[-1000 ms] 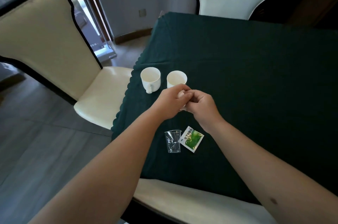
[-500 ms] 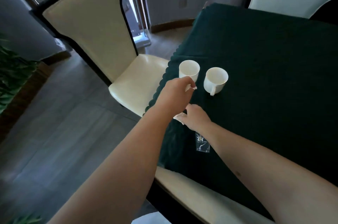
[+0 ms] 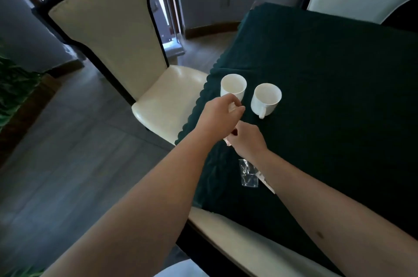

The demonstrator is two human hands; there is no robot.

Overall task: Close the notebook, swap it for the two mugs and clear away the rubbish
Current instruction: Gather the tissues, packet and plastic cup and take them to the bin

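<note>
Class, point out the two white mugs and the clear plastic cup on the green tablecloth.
Left mug (image 3: 233,86), head view, inner wall below the rim.
Right mug (image 3: 267,98), head view, inside of the bowl.
Clear plastic cup (image 3: 248,173), head view, crumpled side wall.

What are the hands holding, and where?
Left hand pinches a small white scrap in its fingertips; right hand grips another white piece by its end.

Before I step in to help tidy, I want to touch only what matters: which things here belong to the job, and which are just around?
Part of the job:
two mugs
clear plastic cup lying flat
packet, mostly hidden under the right arm
white scrap in the left hand
white scrap in the right hand

Just around:
chairs
tablecloth
</note>
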